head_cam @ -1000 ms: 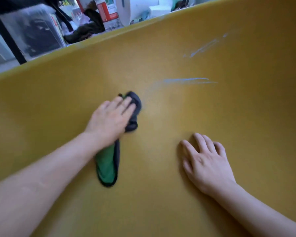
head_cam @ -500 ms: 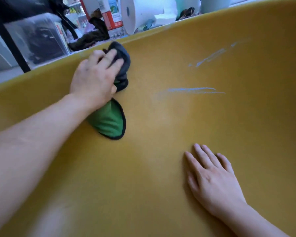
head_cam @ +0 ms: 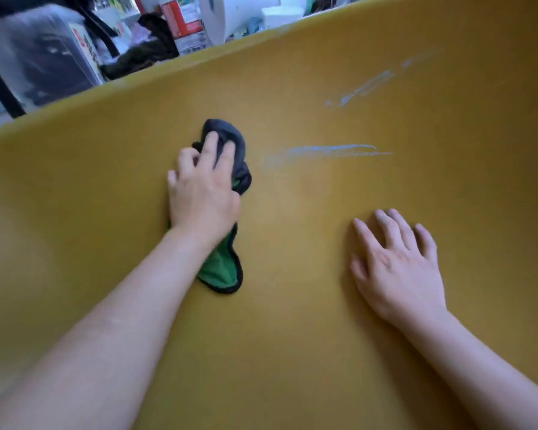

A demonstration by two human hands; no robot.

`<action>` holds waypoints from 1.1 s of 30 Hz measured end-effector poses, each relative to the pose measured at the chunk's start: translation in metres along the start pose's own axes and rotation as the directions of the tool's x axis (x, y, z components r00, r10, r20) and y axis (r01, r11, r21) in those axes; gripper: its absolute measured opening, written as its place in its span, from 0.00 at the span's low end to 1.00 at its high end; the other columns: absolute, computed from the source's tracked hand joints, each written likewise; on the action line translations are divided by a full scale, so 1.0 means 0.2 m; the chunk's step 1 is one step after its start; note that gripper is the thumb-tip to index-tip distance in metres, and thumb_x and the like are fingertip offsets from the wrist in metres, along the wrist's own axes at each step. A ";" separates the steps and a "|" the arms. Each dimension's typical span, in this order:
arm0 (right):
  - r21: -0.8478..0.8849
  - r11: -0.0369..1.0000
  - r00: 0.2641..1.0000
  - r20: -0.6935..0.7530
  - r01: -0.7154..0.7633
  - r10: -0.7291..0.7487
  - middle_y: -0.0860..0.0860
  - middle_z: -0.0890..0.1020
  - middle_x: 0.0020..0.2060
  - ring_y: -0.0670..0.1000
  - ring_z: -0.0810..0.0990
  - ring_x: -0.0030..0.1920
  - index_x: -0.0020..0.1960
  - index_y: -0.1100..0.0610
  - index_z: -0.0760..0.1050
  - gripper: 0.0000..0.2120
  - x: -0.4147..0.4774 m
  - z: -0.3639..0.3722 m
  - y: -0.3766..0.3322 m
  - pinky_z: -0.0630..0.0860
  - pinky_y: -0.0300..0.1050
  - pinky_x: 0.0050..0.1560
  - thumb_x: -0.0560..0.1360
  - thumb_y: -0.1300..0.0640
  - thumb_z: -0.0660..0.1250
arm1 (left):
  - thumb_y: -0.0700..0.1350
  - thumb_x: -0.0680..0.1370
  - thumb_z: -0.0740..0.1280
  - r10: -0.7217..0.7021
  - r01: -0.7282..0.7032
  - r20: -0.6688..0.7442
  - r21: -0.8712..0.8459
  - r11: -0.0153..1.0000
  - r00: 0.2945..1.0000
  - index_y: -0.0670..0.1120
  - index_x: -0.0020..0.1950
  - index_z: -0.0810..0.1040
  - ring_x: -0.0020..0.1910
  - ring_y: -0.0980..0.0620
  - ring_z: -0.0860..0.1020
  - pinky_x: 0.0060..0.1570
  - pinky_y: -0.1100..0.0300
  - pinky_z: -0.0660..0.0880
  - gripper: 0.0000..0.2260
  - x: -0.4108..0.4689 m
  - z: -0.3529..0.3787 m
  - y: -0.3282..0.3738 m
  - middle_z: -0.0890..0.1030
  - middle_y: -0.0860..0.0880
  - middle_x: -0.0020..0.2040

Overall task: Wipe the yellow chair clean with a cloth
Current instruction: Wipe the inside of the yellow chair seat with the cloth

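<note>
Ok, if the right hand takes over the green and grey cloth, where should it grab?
Pinch the green and grey cloth by its loose black-edged green tail below the left hand, with the right hand coming from the right. The bunched grey end is pinned under the left fingers; the tail lies free on the yellow chair.

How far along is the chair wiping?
Done: the yellow chair around the hands looks free of marks. In hand: the left hand grips the bunched cloth against it, the right hand resting flat nearby. Left: the pale streak right of the cloth and the upper streak, neither wiped yet.
</note>
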State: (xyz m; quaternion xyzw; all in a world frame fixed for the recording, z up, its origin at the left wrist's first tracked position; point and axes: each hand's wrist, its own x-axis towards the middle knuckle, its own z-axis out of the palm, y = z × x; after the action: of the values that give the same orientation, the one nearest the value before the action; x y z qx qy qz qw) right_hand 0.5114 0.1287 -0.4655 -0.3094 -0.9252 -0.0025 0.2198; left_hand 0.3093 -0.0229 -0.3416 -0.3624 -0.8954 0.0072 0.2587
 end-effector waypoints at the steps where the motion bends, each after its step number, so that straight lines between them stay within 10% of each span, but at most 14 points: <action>1: 0.063 0.998 0.999 -0.042 0.001 0.001 0.55 0.75 0.65 0.56 0.69 0.70 0.65 0.52 0.73 0.22 0.01 -0.01 0.00 0.54 0.55 0.69 0.74 0.50 0.54 | 0.46 0.71 0.63 0.038 -0.034 0.066 -0.060 0.998 0.997 0.51 0.73 0.61 0.62 0.42 0.65 0.54 0.48 0.66 0.30 -0.09 0.05 0.12 0.58 0.49 0.76; 6: 0.744 0.615 0.953 0.097 -0.261 0.286 0.44 0.85 0.47 0.46 0.80 0.49 0.57 0.52 0.78 0.14 0.06 -0.15 0.05 0.70 0.38 0.55 0.77 0.63 0.59 | 0.48 0.73 0.60 0.523 -0.419 0.272 -0.359 0.834 0.808 0.55 0.73 0.60 0.64 0.46 0.63 0.56 0.50 0.66 0.28 -0.50 0.11 0.46 0.60 0.55 0.75; 10: 0.653 0.728 0.978 0.121 -0.209 0.173 0.48 0.84 0.50 0.50 0.81 0.55 0.58 0.55 0.79 0.17 0.03 -0.18 0.07 0.71 0.40 0.59 0.74 0.68 0.62 | 0.49 0.73 0.62 0.144 -0.144 0.147 -0.011 0.990 0.979 0.57 0.73 0.60 0.62 0.46 0.65 0.54 0.50 0.67 0.28 -0.17 0.07 0.02 0.59 0.57 0.76; 13: 0.638 0.738 0.975 0.167 -0.222 0.149 0.49 0.83 0.53 0.51 0.80 0.57 0.59 0.54 0.80 0.19 0.05 -0.22 0.07 0.68 0.35 0.57 0.74 0.69 0.61 | 0.50 0.71 0.63 -0.061 0.094 0.169 -0.194 0.976 0.984 0.55 0.73 0.60 0.60 0.43 0.65 0.56 0.49 0.70 0.31 -0.24 0.10 0.12 0.56 0.54 0.77; 19: 0.463 0.843 0.957 0.223 -0.273 0.187 0.52 0.78 0.35 0.44 0.70 0.27 0.58 0.51 0.80 0.17 0.15 -0.41 0.16 0.65 0.41 0.37 0.74 0.63 0.62 | 0.50 0.75 0.59 0.449 -0.271 0.270 -0.506 0.819 0.852 0.53 0.72 0.61 0.59 0.42 0.66 0.57 0.47 0.71 0.25 -0.55 0.06 0.70 0.62 0.52 0.74; 24: 0.383 0.902 0.939 0.337 -0.199 0.064 0.51 0.77 0.65 0.55 0.74 0.65 0.66 0.49 0.75 0.22 0.06 -0.35 0.07 0.69 0.43 0.62 0.74 0.62 0.63 | 0.48 0.73 0.63 0.034 -0.005 0.165 -0.174 0.985 0.986 0.56 0.71 0.66 0.55 0.43 0.69 0.51 0.50 0.75 0.25 -0.44 0.11 -0.04 0.64 0.57 0.74; 27: 0.413 0.897 0.917 0.399 -0.160 -0.020 0.49 0.71 0.71 0.54 0.69 0.70 0.71 0.48 0.70 0.27 -0.01 -0.35 -0.06 0.67 0.43 0.66 0.74 0.63 0.59 | 0.47 0.73 0.63 -0.183 0.237 0.232 -0.233 0.943 0.955 0.54 0.74 0.60 0.59 0.45 0.65 0.56 0.54 0.71 0.30 -0.49 0.07 0.07 0.57 0.55 0.77; 31: 0.420 0.869 0.895 0.442 -0.262 0.056 0.55 0.80 0.60 0.58 0.75 0.63 0.62 0.51 0.76 0.15 -0.05 -0.42 -0.17 0.72 0.47 0.59 0.79 0.52 0.56 | 0.55 0.67 0.62 0.323 0.027 0.420 -0.643 0.766 0.848 0.52 0.65 0.69 0.56 0.46 0.71 0.53 0.57 0.72 0.26 -0.62 0.06 0.64 0.76 0.51 0.61; 33: 0.329 0.924 0.859 0.512 -0.197 0.001 0.57 0.80 0.55 0.60 0.76 0.60 0.48 0.54 0.74 0.16 -0.09 -0.41 -0.24 0.72 0.49 0.56 0.81 0.47 0.52 | 0.50 0.67 0.66 0.445 0.296 0.533 -0.815 0.497 0.719 0.47 0.55 0.76 0.49 0.53 0.76 0.50 0.61 0.72 0.18 -0.59 0.02 0.56 0.80 0.52 0.49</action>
State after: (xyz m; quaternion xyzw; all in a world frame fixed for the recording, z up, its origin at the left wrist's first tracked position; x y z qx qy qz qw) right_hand 0.5304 0.0669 -0.3922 -0.3002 -0.9163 0.2639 0.0256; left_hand 0.4513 -0.0167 -0.4218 -0.4522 -0.7821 -0.2943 -0.3117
